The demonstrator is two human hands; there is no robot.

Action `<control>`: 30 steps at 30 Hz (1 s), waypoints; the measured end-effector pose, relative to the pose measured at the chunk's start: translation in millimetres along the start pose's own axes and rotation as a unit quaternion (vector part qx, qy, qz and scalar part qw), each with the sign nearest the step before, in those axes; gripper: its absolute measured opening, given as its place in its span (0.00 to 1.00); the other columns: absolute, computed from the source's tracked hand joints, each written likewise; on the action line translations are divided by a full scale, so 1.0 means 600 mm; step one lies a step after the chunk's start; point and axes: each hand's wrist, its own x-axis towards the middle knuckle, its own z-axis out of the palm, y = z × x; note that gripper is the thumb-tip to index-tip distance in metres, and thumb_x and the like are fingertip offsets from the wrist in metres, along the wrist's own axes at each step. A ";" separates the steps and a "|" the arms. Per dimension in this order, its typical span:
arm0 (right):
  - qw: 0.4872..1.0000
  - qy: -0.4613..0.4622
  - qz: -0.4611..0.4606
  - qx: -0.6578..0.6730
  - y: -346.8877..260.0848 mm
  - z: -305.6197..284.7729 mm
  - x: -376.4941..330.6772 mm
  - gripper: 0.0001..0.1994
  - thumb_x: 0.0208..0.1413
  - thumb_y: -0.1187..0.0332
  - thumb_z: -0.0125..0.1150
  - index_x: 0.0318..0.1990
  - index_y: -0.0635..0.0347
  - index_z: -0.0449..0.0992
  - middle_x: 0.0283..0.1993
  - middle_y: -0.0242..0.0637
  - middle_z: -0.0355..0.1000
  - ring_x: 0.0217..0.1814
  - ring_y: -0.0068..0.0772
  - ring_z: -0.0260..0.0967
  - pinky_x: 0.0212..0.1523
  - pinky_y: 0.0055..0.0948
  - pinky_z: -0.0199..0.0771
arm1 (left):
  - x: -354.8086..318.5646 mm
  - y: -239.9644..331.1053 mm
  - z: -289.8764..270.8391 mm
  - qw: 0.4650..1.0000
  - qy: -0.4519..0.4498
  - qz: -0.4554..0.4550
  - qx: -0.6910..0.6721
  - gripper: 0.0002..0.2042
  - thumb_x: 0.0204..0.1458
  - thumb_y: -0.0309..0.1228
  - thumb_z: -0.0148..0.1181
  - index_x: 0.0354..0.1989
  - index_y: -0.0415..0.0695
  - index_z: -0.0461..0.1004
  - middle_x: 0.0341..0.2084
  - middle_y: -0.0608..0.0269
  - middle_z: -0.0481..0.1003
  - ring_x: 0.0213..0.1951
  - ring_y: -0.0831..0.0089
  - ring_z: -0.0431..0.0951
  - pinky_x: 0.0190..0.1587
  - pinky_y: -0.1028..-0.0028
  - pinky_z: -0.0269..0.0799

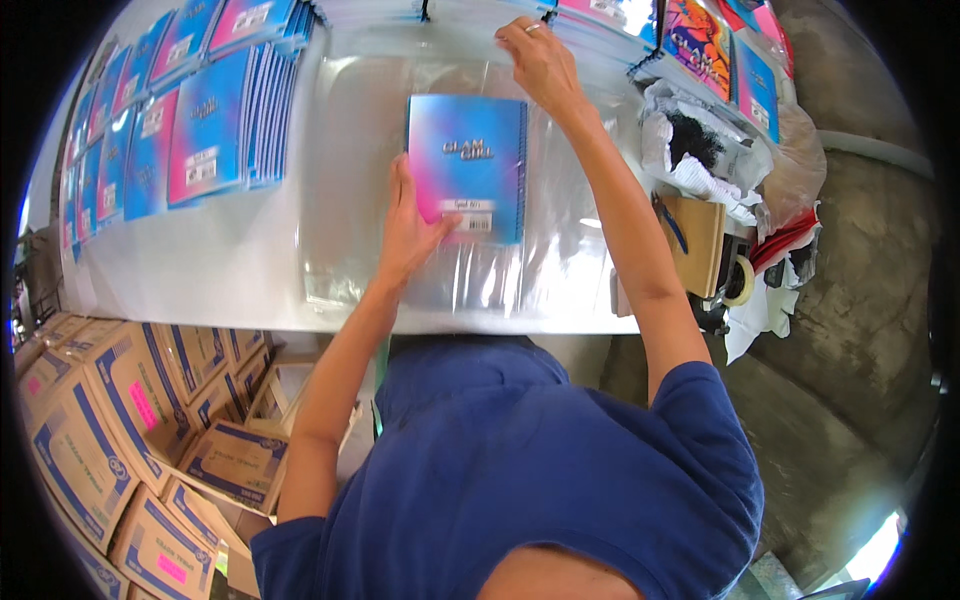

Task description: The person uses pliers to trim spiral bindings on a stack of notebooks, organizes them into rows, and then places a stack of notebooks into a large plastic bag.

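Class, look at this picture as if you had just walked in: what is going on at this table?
A person in a blue shirt leans over a white table. The left hand presses on a blue and pink spiral notebook lying on a stack of clear plastic sleeves. The right hand pinches the far edge of the plastic. More notebooks lie in rows to the left, and cardboard boxes sit below.

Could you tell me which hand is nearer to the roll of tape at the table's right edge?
Right. The right hand is up at the plastic sleeve's top edge; the left hand is farther left, on the notebook. Tape.
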 end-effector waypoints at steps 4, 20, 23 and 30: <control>0.921 -0.352 0.161 -0.048 -0.042 0.034 -0.048 0.34 0.60 0.37 0.39 0.36 0.61 0.81 0.35 0.54 0.76 0.42 0.57 0.74 0.51 0.48 0.70 | 0.013 0.031 -0.010 0.999 -0.021 -0.024 -0.019 0.49 0.36 0.27 0.72 0.66 0.36 0.44 0.63 0.46 0.52 0.64 0.50 0.55 0.64 0.62 0.58; 0.964 -0.028 0.225 0.141 -0.027 -0.044 -0.099 0.14 0.62 0.61 0.52 0.39 0.63 0.78 0.44 0.47 0.75 0.44 0.52 0.72 0.46 0.42 0.71 | 0.005 0.025 -0.014 0.999 -0.018 -0.021 -0.017 0.49 0.39 0.28 0.70 0.67 0.32 0.43 0.65 0.42 0.50 0.66 0.47 0.53 0.63 0.63 0.58; 0.948 -0.223 0.205 0.095 -0.013 -0.003 -0.071 0.23 0.63 0.49 0.46 0.41 0.62 0.78 0.44 0.48 0.75 0.49 0.52 0.72 0.55 0.49 0.64 | 0.005 0.021 -0.016 1.000 -0.021 -0.002 0.001 0.48 0.39 0.30 0.71 0.66 0.33 0.44 0.65 0.42 0.50 0.66 0.48 0.54 0.64 0.62 0.58; 0.859 -0.471 0.200 0.018 -0.049 0.024 -0.027 0.38 0.60 0.33 0.34 0.42 0.62 0.79 0.49 0.48 0.74 0.54 0.54 0.69 0.60 0.45 0.61 | -0.002 0.023 -0.021 0.999 -0.007 -0.041 0.010 0.48 0.39 0.31 0.71 0.67 0.32 0.44 0.66 0.40 0.50 0.65 0.48 0.57 0.64 0.63 0.58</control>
